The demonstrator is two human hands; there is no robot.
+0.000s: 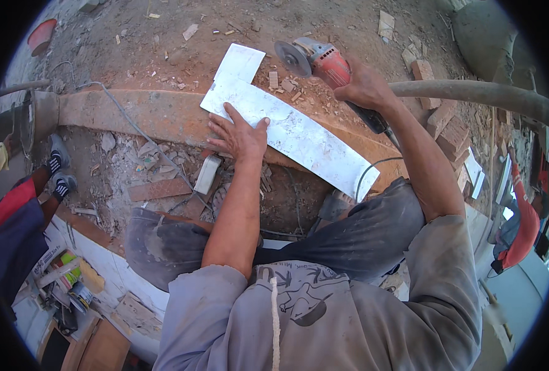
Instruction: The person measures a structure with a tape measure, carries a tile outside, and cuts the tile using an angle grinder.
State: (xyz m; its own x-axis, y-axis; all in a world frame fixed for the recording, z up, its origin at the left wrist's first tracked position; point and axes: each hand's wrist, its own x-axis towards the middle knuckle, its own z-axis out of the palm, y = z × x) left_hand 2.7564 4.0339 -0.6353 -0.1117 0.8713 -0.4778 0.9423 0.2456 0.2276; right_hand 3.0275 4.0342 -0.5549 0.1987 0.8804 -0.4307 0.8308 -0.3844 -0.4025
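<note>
Reaching in from the left, a long plank (169,114) is crossed by a grey cable (126,113) before its top is covered by an L-shaped white slab (308,133). The slab's short leg is seen jutting past the plank's far edge, while its long axis is laid slantwise, from the far left down to the near right, where the plank's near edge is overhung. Near the left end of that axis, the slab is touched by the left hand (245,136), palm down, fingers spread, with nothing gripped. To the right of the short leg, a cutting disc (293,59) is held beyond the slab's far long edge, apart from it; how high it is raised cannot be told. From the disc, the slab is found to the left and nearer the body, with the inner corner of the L closest. Farther right, the red angle grinder (332,68) is grasped by the right hand (368,88), its fingers closed about the body. The slab is thus met directly by the left hand only.
</note>
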